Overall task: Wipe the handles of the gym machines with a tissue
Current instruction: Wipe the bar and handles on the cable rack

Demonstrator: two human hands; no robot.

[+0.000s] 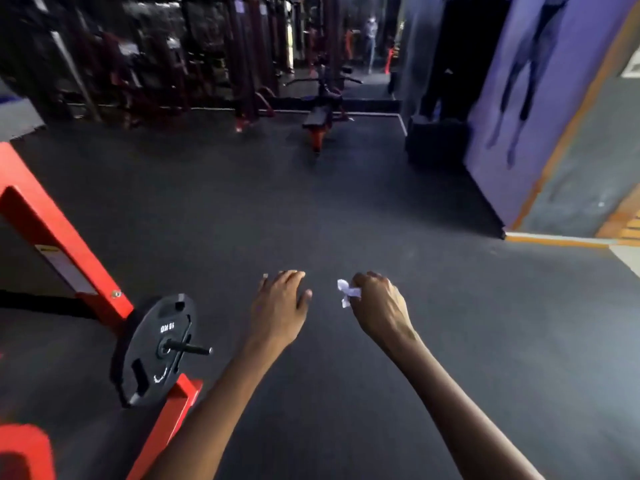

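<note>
Ahead across bare dark floor stand the red-framed gym machines (249, 81); her fisted right hand (379, 303) grips the crumpled white tissue (346, 292), while the left hand (280, 303) is spread and empty.

Ahead of both outstretched arms the dark rubber floor (311, 209) lies open and bare, a wide lane running forward toward a black bench with a red base (318, 123) and, behind it, a blurred row of red-and-black machines (173, 64). To the left the way is blocked by a slanting red frame (62, 244) and, just beside the left forearm, a black weight plate (152, 351) on a peg whose thin rod juts toward the arm. On the right a purple wall (540, 98) closes the side, with a dark box (436, 140) at its far end.
</note>
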